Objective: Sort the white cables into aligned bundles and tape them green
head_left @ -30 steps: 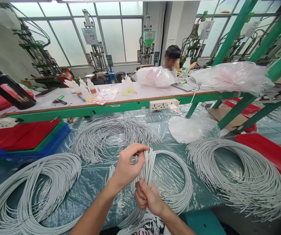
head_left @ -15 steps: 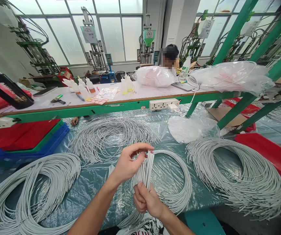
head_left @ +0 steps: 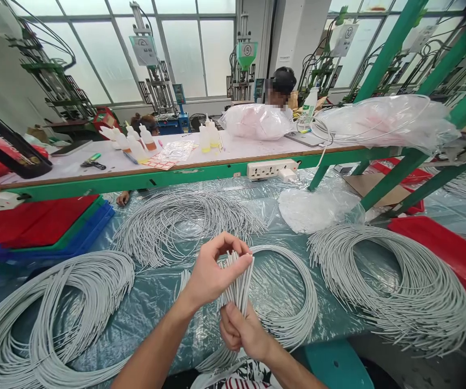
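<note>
A bundle of grey cable ends [head_left: 241, 278] stands upright in front of me, gripped low down by my right hand [head_left: 243, 329]. My left hand [head_left: 212, 270] curls over the top of the bundle, thumb and fingers pinching the cut tips. The cables loop away into a coil [head_left: 293, 302] lying on the plastic-covered bench just beyond my hands.
Larger grey cable coils lie at left [head_left: 50, 313], right [head_left: 395, 286] and behind [head_left: 184, 221]. Red and blue trays [head_left: 42, 227] sit at far left, a red tray [head_left: 447, 251] at right. A green shelf [head_left: 200, 173] carries bottles, a power strip [head_left: 271, 169] and bags. A person sits behind it.
My left hand has closed its fingers down over the cable tips and the bundle has tilted slightly left. My right hand keeps the same grip.
</note>
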Tool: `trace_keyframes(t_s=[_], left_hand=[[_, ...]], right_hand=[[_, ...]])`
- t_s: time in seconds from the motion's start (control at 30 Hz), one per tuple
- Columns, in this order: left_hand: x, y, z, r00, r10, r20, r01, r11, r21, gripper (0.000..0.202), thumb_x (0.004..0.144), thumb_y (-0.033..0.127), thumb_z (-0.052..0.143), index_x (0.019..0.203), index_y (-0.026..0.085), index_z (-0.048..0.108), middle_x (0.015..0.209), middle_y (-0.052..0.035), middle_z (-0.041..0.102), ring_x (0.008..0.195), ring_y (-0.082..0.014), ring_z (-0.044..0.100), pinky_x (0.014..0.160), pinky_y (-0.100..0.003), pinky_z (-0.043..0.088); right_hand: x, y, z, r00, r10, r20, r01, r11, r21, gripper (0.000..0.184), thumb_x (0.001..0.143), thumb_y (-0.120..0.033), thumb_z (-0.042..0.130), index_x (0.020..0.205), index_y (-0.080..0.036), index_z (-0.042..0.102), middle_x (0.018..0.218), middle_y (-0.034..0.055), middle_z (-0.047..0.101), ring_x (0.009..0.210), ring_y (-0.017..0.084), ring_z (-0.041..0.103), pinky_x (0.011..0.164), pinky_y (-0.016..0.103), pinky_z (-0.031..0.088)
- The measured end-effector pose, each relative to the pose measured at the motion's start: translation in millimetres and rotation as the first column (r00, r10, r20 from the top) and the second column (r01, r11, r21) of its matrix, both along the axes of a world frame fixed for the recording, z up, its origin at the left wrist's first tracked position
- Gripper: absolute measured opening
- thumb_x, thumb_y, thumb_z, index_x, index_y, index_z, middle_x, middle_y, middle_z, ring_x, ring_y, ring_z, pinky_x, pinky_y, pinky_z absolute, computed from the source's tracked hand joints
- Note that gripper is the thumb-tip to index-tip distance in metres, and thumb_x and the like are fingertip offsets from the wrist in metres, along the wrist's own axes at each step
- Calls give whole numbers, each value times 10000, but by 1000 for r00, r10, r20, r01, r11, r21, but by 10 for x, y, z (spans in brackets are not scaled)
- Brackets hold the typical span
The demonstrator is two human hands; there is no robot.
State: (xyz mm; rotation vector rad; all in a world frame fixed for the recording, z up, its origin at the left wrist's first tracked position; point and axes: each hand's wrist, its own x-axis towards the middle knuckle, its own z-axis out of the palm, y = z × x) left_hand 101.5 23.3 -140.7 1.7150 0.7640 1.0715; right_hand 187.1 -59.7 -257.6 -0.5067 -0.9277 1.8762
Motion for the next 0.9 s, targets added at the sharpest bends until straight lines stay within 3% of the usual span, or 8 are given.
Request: trace_keyframes(t_s=[0.13, 0.47, 0.6, 0.9], left_hand=[[21, -4, 10, 1000, 8, 24, -7, 998, -56, 175, 823, 237, 669, 755, 181, 518, 826, -33, 687, 775, -139, 634, 724, -265, 497], [15, -6, -32, 998, 47, 50, -45, 998, -49, 136, 836, 223, 650, 765, 177, 543, 803, -22, 655, 721, -114, 603, 677, -232, 494], [15, 6, -38, 996, 43, 77, -37, 997, -69, 72, 840, 202, 629, 858, 189, 561, 804, -7, 622, 732, -118, 598, 685, -236, 497], [-18, -12, -16, 999, 24, -24, -23, 998, 62, 178, 896, 174, 510, 897, 204, 685, 767, -13, 620, 671, -126, 561, 619, -258, 433]], right_hand=[[-2, -1, 19, 1000, -8, 1, 8, 1000, -4, 602, 836, -715, 536, 584, -220, 304, 386, -112, 227, 309, 34, 179, 309, 200, 139], [-4, -6, -20, 999, -32, -8, 32, 999, -16, 574, 847, -701, 538, 624, -222, 314, 413, -115, 227, 318, 37, 187, 310, 199, 147], [-3, -10, 13, 1000, -20, 20, 20, 999, -43, 596, 807, -738, 552, 632, -225, 304, 413, -118, 231, 316, 36, 182, 311, 196, 147], [13, -14, 43, 1000, 2, 18, -2, 1000, -21, 610, 822, -725, 546, 576, -223, 301, 377, -115, 218, 307, 33, 164, 311, 202, 141]])
